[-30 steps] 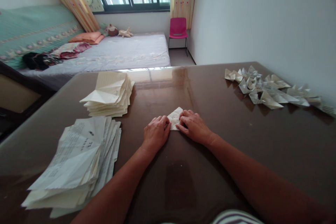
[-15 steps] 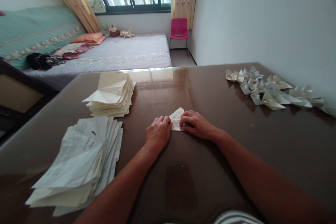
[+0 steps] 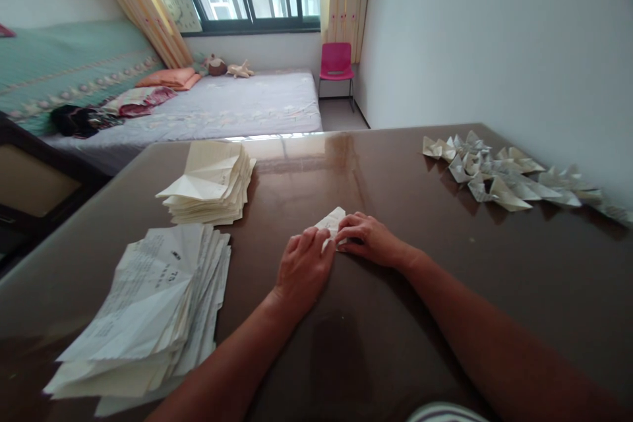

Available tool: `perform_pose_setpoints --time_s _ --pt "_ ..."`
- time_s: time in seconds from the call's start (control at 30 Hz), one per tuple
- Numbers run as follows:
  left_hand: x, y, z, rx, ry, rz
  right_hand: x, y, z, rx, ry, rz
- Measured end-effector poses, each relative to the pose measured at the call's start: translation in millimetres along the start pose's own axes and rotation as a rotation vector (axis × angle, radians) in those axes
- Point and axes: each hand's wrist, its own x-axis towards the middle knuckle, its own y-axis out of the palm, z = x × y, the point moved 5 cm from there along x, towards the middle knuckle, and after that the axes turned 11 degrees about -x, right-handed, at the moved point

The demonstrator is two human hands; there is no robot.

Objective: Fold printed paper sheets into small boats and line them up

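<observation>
A small folded piece of paper [image 3: 334,217] lies on the brown table [image 3: 395,316], mostly covered by my fingers. My left hand [image 3: 305,262] presses on its left side and lower edge with bent fingers close together. From the right, my right hand [image 3: 366,237] grips the paper's other side, thumb below and fingers curled over it. The fingertips of both hands nearly meet at the lower edge. The paper's pointed top shows beyond my hands.
Two stacks of creased sheets stand on the left: a yellowish stack [image 3: 210,178] farther back and a printed white stack [image 3: 143,303] nearer. Several folded paper shapes [image 3: 499,175] cluster at the right by the wall. Beyond are a bed [image 3: 257,102] and a pink chair [image 3: 336,62].
My left hand has slid to the right over the paper's lower part, covering more of it. The paper has tilted a little. My right hand has shifted slightly left.
</observation>
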Motion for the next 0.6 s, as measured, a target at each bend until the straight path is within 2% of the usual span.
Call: perform_pose_setpoints --time_s 0.07,0.27,0.6 --pt "-7 6.6 -10 0.011 0.048 0.041 0 0 0 -0.003 0.001 -0.007" --pt "-20 23.6 -16 0.032 0.000 0.117 1 0 0 0.003 0.000 -0.011" --pt "-20 6.1 -2 0.070 -0.136 0.169 -2 -2 0 0.019 0.000 0.028"
